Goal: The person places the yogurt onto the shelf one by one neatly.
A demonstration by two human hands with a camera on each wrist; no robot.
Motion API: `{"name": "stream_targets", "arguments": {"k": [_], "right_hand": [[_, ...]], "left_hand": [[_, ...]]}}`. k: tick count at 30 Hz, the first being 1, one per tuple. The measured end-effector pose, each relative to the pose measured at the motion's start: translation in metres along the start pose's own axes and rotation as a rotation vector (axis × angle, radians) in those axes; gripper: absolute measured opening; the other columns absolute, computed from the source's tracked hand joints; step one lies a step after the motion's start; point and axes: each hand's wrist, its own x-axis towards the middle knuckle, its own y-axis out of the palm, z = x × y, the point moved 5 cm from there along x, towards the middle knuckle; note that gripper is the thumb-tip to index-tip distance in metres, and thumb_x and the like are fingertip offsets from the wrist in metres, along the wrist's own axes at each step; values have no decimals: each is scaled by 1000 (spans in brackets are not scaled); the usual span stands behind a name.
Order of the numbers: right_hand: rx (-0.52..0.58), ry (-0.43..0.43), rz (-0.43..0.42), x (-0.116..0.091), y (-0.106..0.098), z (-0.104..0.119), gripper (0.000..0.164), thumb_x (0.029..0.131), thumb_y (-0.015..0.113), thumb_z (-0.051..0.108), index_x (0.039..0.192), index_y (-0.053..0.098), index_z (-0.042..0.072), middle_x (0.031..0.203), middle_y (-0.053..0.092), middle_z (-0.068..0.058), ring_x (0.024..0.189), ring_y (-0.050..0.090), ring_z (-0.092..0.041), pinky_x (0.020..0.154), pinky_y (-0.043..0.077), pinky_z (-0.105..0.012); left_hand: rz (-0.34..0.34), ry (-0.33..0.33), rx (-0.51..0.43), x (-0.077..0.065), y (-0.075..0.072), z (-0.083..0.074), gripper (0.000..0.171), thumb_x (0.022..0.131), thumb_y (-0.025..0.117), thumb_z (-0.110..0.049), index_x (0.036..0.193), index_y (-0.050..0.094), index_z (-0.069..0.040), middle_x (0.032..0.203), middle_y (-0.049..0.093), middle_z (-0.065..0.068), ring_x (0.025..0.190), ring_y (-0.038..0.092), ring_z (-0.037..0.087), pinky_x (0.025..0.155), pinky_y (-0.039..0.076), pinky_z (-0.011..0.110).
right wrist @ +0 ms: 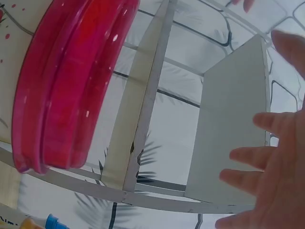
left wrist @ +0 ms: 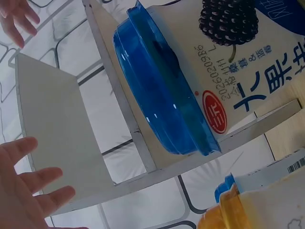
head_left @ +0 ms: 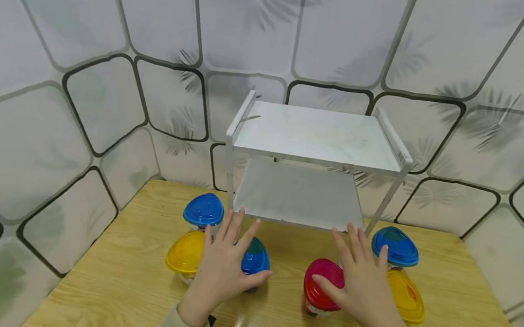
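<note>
My left hand (head_left: pixel 222 271) is held with fingers spread above the table, partly covering a blue-lidded tub (head_left: pixel 258 259). In the left wrist view this tub (left wrist: pixel 162 90) has a blackberry printed on its pale side. Left of that hand stand a yellow-lidded tub (head_left: pixel 184 251) and, behind it, another blue-lidded tub (head_left: pixel 203 209). My right hand (head_left: pixel 365 291) is also spread, its thumb overlapping a pinkish-red-lidded tub (head_left: pixel 323 268). To its right are a blue-lidded tub (head_left: pixel 395 245) and a yellow-lidded tub (head_left: pixel 406 300), both partly hidden by the hand. Neither hand grips anything.
A white two-tier rack (head_left: pixel 313 131) stands at the back of the wooden table (head_left: pixel 106 280), its lower shelf (head_left: pixel 304 194) just beyond my fingertips. Patterned fabric walls (head_left: pixel 257 24) with dark outlines enclose the back and sides.
</note>
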Motion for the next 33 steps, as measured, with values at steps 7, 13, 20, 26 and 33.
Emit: {"name": "stream_targets", "arguments": {"k": [7, 13, 20, 26, 33], "right_hand": [[84, -137, -272, 1, -14, 4, 69, 87, 32, 57, 124, 45, 2, 125, 43, -23, 112, 39, -42, 88, 22, -65], [145, -185, -396, 1, -21, 5, 61, 89, 37, 51, 114, 53, -3, 113, 52, -22, 101, 48, -38, 84, 29, -62], [165, -167, -388, 3, -22, 1, 61, 88, 39, 51, 111, 54, -3, 112, 52, -21, 99, 48, -37, 86, 30, -57], [179, -191, -463, 3, -30, -5, 60, 88, 41, 49, 106, 56, -6, 106, 55, -24, 94, 50, -38, 81, 35, -54], [199, -176, -509, 2, -37, -17, 61, 87, 43, 49, 103, 57, -8, 104, 56, -24, 93, 51, -39, 76, 37, -52]], "left_hand": [[-194, 77, -148, 0, -11, 0, 72, 70, 62, -54, 123, 51, -7, 127, 44, 16, 118, 38, 31, 85, 32, 60], [-347, 115, -252, 0, -18, 3, 58, 80, 55, -46, 114, 55, 1, 116, 53, 18, 105, 49, 31, 84, 41, 46], [-430, 90, -305, 2, -24, 8, 51, 83, 55, -39, 109, 57, 5, 111, 56, 18, 98, 53, 31, 82, 44, 42], [-512, 88, -377, 10, -33, 11, 48, 87, 51, -36, 108, 53, 6, 107, 56, 20, 94, 54, 31, 79, 46, 41], [-594, 46, -431, 26, -44, 23, 39, 80, 63, -18, 107, 54, 7, 103, 58, 20, 92, 55, 31, 78, 46, 41]]}}
